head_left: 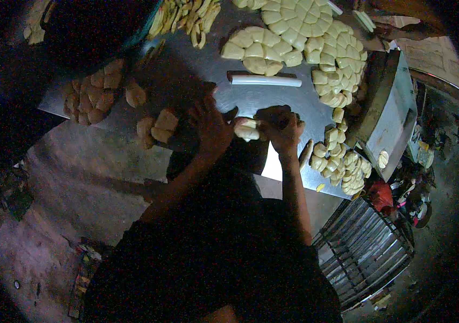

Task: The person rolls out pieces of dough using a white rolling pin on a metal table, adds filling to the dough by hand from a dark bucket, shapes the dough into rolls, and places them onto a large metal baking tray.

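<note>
A small pale piece of dough lies at the near side of the metal table, between my hands. My right hand has its fingers closed on the dough's right end. To the left of the dough is my left hand, palm down with the fingers stretched out and spread. Its thumb points toward the dough, and shadow hides whether it touches. Just beyond both hands rests a white rolling pin. More cut dough lumps sit in shadow left of my left hand.
Cut dough pieces cover the far right, and smaller rolled ones line the right edge. Dough strips lie at the far side. A slanted board borders the right. Below stands a barred metal rack. A dark figure fills the upper left.
</note>
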The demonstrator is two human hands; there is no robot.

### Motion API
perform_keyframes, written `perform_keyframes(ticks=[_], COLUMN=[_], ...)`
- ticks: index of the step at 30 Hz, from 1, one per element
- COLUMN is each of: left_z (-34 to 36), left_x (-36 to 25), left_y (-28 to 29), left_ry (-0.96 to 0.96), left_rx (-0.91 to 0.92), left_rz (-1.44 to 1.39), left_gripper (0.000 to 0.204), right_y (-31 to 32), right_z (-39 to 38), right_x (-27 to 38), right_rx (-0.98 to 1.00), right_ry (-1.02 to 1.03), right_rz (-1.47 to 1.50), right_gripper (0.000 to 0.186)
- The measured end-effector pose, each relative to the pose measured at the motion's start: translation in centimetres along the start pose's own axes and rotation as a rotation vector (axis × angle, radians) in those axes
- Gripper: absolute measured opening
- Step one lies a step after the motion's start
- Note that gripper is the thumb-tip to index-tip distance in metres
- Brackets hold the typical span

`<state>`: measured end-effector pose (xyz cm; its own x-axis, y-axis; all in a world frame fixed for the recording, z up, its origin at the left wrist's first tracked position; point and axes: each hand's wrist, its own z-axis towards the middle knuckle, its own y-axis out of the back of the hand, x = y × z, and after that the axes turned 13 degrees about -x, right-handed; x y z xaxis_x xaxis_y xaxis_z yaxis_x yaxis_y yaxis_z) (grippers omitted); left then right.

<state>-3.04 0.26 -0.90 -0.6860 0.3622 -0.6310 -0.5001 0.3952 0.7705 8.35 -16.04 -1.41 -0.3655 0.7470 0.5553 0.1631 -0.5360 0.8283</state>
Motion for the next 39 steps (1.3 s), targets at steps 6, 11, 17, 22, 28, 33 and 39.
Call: perform_keyframes(ticks=[6,11,17,22,28,33,39], left_z=[0.6,0.2,-1.9,-1.7,-5.3,-2.9,-1.4], left_x=[0.8,1.3,3.3,3.1,2.5,5.1,8.4], left_y=[-1.5,-2.2,-2.7,-3.0,-3.8,-4.5,-2.9], left_ry=[-0.216,-0.236,-0.314,-0.170,-0.032,0.005,-0.904], left_rx=[-0.159,-0.247,-0.443,-0.428,-0.542,-0.512,-0.488], left_rz=[-0.134,-0.368,-0.290,-0.285,-0.069,-0.238,0.126], left_gripper=[0.106,0.103,0.103,0.105,0.097,0.081,0.044], right_y=[-0.1,-1.7,-1.6,-1.5,0.6,1.3,2.2], right_z=[1.1,-1.4,-2.6,0.8,8.2,6.0,2.6], right_x=[4.5,1.5,1.0,-2.0,-0.5,-1.4,-0.5], right_rx=[0.045,-0.110,-0.230,-0.228,-0.283,-0.037,0.352], right_ry=[-0.268,-0.342,-0.394,-0.116,0.601,0.770,0.796], right_rz=[-0.215,-0.144,-0.212,0.121,-0.146,0.078,-0.083], right_gripper=[0.085,0.087,0.092,0.080,0.057,0.038,0.040])
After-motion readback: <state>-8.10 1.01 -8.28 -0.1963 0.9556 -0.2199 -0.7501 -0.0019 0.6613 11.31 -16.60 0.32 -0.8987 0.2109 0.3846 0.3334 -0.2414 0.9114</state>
